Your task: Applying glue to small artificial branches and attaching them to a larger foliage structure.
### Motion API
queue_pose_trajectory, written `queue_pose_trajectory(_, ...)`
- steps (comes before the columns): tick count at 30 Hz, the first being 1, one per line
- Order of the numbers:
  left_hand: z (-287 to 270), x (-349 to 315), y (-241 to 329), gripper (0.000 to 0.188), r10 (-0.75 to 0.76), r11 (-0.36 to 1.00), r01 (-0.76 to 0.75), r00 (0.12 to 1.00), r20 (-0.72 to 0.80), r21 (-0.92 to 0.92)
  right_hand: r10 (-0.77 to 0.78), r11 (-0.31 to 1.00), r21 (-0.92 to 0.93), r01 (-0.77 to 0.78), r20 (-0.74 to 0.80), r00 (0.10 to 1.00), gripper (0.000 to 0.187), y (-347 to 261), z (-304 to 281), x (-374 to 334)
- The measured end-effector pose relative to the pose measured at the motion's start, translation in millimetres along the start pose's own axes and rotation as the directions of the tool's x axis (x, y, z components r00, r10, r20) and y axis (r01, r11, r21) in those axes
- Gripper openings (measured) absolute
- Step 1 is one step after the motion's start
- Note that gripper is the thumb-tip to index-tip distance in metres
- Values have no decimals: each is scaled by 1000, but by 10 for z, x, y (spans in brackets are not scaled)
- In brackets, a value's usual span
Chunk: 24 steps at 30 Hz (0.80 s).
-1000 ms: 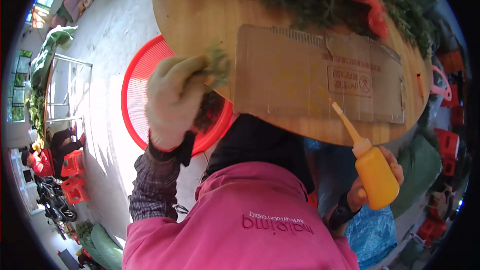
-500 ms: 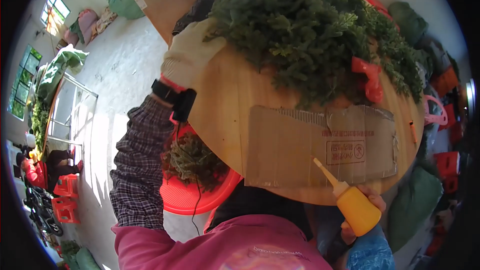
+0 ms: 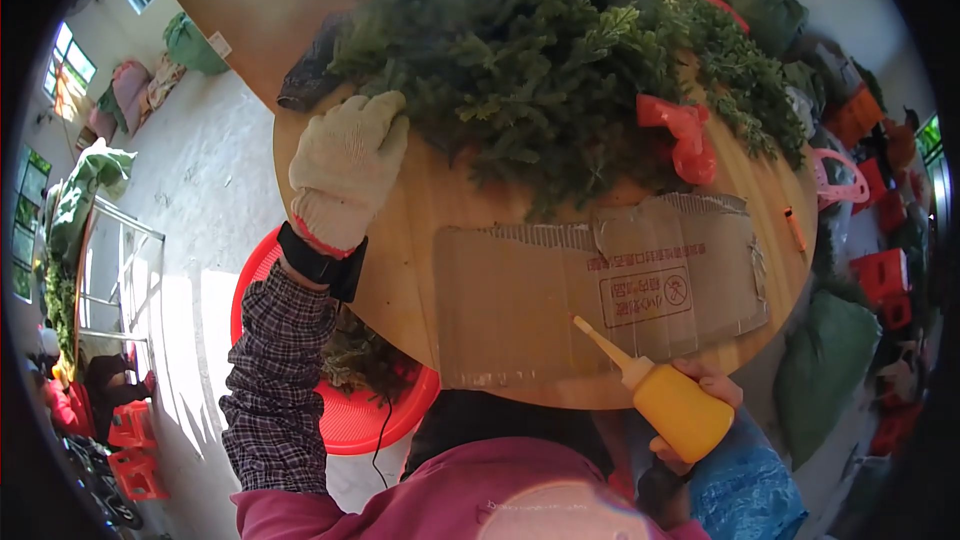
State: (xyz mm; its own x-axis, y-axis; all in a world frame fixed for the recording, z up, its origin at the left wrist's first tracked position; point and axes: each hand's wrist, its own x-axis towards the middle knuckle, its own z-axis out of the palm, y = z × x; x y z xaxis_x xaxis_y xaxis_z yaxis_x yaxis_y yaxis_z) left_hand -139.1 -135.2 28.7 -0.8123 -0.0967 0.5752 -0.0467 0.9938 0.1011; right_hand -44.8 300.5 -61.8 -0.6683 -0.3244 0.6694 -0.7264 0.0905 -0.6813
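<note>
My right hand, bare, is wrapped round a yellow squeeze bottle with a long thin nozzle. The nozzle tip points up and left over a flattened piece of cardboard on the round wooden table. My left hand wears a white knitted glove with a red cuff and a black band at the wrist. Its fingers are curled at the left of a big heap of green fir-like sprigs; anything inside them is hidden.
A crumpled red plastic piece lies beside the heap, and an orange stick-like item near the table's right edge. Below the table's left edge stands a red basket with sprigs in it. A green sack stands at the right.
My left hand has drawn back from the sprigs toward me, its fingers now curled more tightly. The view has shifted a little; my right hand still holds the bottle over the cardboard's near edge.
</note>
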Motion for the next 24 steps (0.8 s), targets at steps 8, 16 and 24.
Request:
queue_pose_trajectory(8,-335,-664,708,27,-284,784,397,913,293,-477,82,993,81,-84,30,996,95,-104,-158,-12)
queue_pose_trajectory(16,-441,-1253,1383,35,-275,628,587,782,560,-511,-51,993,103,54,-30,998,93,-50,-159,39)
queue_pose_trajectory(24,-429,-1181,1241,42,-188,874,349,885,427,-339,-117,990,64,122,-85,990,93,-15,-130,45)
